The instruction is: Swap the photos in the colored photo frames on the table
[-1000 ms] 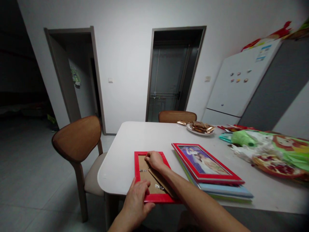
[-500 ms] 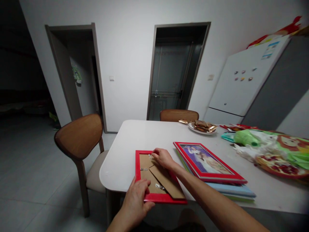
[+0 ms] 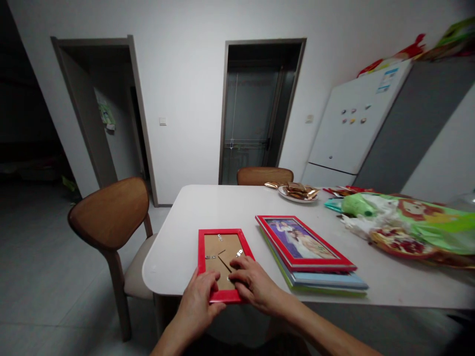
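A red picture frame (image 3: 201, 251) lies face down near the table's front edge, its brown backing board (image 3: 217, 245) with small metal clips facing up. My left hand (image 3: 198, 295) grips the lower left corner of this frame, thumb at the front edge and fingers over the backing. Bent fingers of my right hand (image 3: 256, 284) rest on the lower right of the backing; what is under their tips is hidden. To the right, another red frame (image 3: 308, 265) with a photo lies on top of a stack with blue and green frames (image 3: 330, 281).
The white table (image 3: 174, 232) also bears a plate of wrapped snacks (image 3: 299, 198), green plastic bags (image 3: 426, 217) and a dish with red pieces (image 3: 399, 243) on the right. A brown chair (image 3: 111, 212) stands at the left, another (image 3: 264, 175) behind the table.
My right hand has moved from the frame's top to its lower right. The backing's flap, raised and slanted before, now lies flat. The view has shifted slightly.
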`<state>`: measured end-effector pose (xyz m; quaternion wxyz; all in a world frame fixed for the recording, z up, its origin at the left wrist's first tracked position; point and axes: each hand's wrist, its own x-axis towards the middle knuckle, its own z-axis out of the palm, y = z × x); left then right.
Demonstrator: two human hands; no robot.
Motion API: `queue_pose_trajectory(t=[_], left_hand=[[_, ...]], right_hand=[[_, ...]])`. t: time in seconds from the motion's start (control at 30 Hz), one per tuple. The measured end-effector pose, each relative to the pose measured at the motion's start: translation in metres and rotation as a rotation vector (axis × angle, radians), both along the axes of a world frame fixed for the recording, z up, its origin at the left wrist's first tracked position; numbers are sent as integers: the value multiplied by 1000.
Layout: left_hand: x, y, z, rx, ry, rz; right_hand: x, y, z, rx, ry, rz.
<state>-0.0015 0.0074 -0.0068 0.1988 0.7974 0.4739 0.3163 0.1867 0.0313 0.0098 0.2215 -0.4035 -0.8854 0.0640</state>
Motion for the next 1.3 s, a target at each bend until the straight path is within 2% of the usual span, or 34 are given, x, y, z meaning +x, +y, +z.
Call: queue_pose_trajectory(t=[0.13, 0.3, 0.4, 0.5, 0.6, 0.7, 0.8, 1.0, 1.3], left_hand=[[0, 1, 0, 5, -4, -3], [0, 0, 2, -12, 23, 5], [0, 0, 3, -7, 25, 5], [1, 0, 2, -5, 17, 4], [1, 1, 1, -10, 6, 5], [1, 0, 1, -21, -2, 3], [1, -1, 4, -35, 5, 2], [1, -1, 6, -30, 26, -6], [0, -1, 9, -42, 28, -26]], right_hand=[[-3, 1, 6, -45, -32, -70], [-17, 7, 19, -100, -341, -140], [-26, 7, 23, -76, -416, -179], [-28, 4, 23, -132, -351, -190], [-24, 0, 20, -204, -204, -137], [-20, 0, 14, -172, -81, -92], [-20, 5, 7, -155, -20, -114], [-18, 10, 2, -78, -16, -4], [-4, -14, 20, -63, -101, 152]])
